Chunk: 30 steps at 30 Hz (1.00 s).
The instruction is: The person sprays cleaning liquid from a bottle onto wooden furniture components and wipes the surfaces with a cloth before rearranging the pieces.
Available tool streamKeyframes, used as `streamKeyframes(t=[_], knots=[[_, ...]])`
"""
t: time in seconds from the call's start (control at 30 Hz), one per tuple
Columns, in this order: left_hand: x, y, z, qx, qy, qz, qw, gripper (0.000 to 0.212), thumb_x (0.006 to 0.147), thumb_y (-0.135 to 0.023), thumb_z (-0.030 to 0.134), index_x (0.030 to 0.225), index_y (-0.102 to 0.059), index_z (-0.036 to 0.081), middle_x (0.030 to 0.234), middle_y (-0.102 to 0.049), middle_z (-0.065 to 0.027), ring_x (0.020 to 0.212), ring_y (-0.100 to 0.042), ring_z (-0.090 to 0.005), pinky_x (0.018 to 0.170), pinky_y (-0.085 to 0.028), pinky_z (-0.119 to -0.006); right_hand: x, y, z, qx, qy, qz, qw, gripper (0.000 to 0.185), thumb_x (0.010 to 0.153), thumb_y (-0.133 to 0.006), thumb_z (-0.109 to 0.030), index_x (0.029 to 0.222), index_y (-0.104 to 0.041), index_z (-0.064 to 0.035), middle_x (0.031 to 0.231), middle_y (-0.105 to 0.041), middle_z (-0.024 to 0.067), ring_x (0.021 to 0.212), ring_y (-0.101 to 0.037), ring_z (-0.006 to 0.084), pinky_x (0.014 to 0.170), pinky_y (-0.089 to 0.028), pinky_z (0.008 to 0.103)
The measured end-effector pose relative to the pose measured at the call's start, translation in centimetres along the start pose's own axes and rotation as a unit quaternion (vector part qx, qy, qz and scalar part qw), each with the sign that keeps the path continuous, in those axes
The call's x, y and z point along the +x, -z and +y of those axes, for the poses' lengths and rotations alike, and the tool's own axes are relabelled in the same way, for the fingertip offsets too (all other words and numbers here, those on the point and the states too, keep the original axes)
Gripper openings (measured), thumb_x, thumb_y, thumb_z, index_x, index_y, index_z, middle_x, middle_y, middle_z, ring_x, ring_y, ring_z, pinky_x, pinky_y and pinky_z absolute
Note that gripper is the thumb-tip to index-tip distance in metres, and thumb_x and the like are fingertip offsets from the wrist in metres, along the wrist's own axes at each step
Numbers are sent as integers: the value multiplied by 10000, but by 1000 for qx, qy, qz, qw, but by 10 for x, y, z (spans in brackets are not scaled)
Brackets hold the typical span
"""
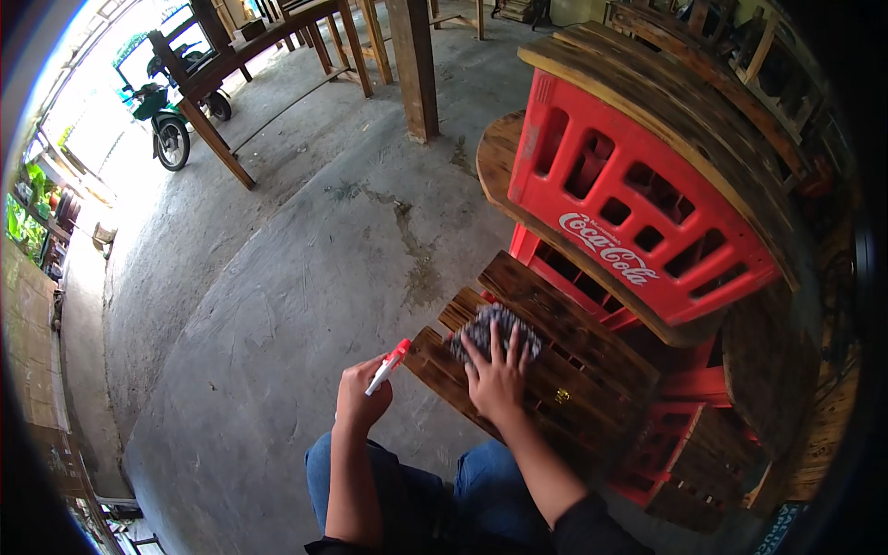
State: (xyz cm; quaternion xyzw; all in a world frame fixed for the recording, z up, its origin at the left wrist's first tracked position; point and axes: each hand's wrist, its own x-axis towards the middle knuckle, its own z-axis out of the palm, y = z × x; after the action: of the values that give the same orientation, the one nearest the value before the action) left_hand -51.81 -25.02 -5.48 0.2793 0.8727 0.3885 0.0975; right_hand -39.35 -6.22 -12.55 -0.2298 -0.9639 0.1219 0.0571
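My right hand (497, 381) lies with fingers spread on a dark patterned cloth (485, 329), pressing it flat on a seat of dark wooden slats (590, 395). My left hand (364, 395) is closed around a spray bottle, whose red and white trigger head (390, 366) sticks out above the fist; the bottle's body is mostly hidden by the hand. It is held over the concrete floor, left of the slatted seat. A small yellow mark (563, 395) shows on the slats, right of my right hand.
Behind the seat stands a red plastic crate (624, 208) topped with wooden planks (652, 90). A second slatted crate seat (714, 458) is at the lower right. A wooden post (414, 69), wooden tables (263, 41) and a motorbike (170, 132) stand farther off.
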Motion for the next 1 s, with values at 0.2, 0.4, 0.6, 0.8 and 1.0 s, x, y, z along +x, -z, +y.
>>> streamKeyframes(t=[0.2,0.4,0.6,0.8,1.0], knots=[[6,2,-1,-9,-22,-27,999,381,719,-519,-36,1047,-699,35,876,-670,-240,808,-656,-411,728,-539,-399,29,-15,-46,25,124,-34,991,519,929,-536,-403,1440,-444,-393,1585,-280,104,1445,-204,449,1151,-137,628],[-4,22,-9,11,31,-40,999,375,707,-517,-37,1033,-695,13,883,-665,-248,820,-654,-416,738,-535,-400,-44,-2,-27,38,136,-68,988,534,930,-534,-415,1452,-418,-419,1594,-267,86,1458,-177,442,1155,-130,624],[0,3,-1,16,-24,-60,998,401,695,-524,-36,1051,-697,25,885,-663,-251,820,-652,-411,748,-531,-402,11,1,-21,-4,43,-10,999,536,950,-510,-412,1471,-386,-414,1596,-261,90,1461,-169,437,1161,-120,615],[-8,1,6,25,-19,-101,994,412,679,-541,-20,1054,-701,43,898,-668,-235,841,-648,-407,752,-529,-406,-105,29,-5,55,116,-103,986,564,905,-606,-365,1441,-436,-399,1603,-242,75,1471,-138,423,1159,-147,598],[-21,-9,43,30,-56,-227,972,452,666,-561,12,1100,-682,59,915,-677,-208,856,-647,-395,771,-532,-427,-237,77,52,-17,-98,-118,988,569,879,-632,-371,1423,-465,-397,1621,-172,76,1480,-86,422,1138,-147,634]])
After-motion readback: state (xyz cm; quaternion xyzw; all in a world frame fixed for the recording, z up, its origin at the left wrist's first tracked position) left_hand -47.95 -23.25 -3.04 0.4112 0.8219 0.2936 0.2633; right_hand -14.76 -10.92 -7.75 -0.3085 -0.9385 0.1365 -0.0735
